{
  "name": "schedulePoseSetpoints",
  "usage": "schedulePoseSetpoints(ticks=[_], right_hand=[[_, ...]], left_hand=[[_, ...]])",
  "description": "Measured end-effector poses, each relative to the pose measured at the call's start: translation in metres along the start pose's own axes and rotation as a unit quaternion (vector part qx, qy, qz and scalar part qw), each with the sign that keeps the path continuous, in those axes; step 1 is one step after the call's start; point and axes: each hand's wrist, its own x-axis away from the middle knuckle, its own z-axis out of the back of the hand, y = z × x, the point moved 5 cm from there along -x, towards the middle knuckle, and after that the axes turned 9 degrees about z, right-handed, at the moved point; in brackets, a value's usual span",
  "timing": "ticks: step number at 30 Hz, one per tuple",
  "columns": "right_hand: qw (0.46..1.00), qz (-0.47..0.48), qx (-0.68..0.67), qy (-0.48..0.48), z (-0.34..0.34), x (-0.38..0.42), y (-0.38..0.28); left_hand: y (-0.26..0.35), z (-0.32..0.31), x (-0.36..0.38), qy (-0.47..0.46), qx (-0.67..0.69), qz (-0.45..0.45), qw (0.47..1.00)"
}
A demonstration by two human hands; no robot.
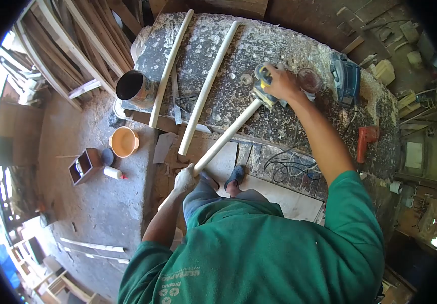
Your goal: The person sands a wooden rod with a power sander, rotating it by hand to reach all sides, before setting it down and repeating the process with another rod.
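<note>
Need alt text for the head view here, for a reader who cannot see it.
Seen from above, a person in a green shirt steadies a long pale wooden rod with the left hand while the right hand grips a small sander at the rod's far end. The rod rests on a dust-covered workbench, where two more pale rods lie.

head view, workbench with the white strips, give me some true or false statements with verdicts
1. The right hand grips a power sander on the workbench. True.
2. The left hand holds the near end of a white strip. True.
3. The orange bowl stands on the workbench. False: it sits on the floor beside it.
4. Two more white strips lie on the workbench. True.
5. The person wears a red shirt. False: the shirt is green.
</note>
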Motion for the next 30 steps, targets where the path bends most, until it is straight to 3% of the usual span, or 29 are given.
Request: schedulePoseSetpoints(ticks=[3, 7, 10, 12, 13, 16, 22, 24, 26, 30], right_hand=[[0.997, 0.081, 0.008, 0.006, -0.019, -0.009, -0.019], [0.994, 0.096, -0.048, -0.004, -0.028, 0.032, -0.047], [0.995, 0.077, -0.045, 0.041, -0.038, 0.057, -0.028], [0.995, 0.04, -0.036, 0.082, -0.033, 0.06, -0.011], [0.999, -0.016, -0.043, 0.028, -0.017, 0.051, -0.008], [0.998, -0.047, 0.032, 0.041, -0.002, 0.019, 0.014], [0.998, -0.031, -0.011, -0.049, -0.006, 0.003, -0.019], [1.0, 0.029, -0.013, 0.002, -0.015, 0.029, -0.031], [1.0, 0.031, -0.007, -0.005, -0.02, 0.05, -0.031], [0.995, -0.098, 0.004, -0.021, -0.002, 0.051, -0.008]], left_hand=[[-0.003, -0.006, -0.003, -0.021, 0.024, -0.006, 0.999], [-0.011, -0.01, -0.009, -0.078, 0.083, -0.021, 0.993], [0.001, 0.004, -0.005, -0.134, 0.102, 0.033, 0.985], [0.001, 0.004, -0.003, -0.088, 0.074, 0.02, 0.993], [0.001, 0.003, -0.002, -0.072, 0.053, 0.016, 0.996], [0.003, 0.001, -0.001, -0.021, -0.006, 0.004, 1.0], [0.008, 0.003, 0.007, 0.016, -0.034, 0.038, 0.999], [0.009, 0.002, 0.008, 0.021, -0.032, 0.037, 0.999], [0.007, 0.0, 0.007, 0.018, -0.025, 0.043, 0.999], [0.01, 0.003, 0.007, 0.021, -0.009, 0.062, 0.998]])
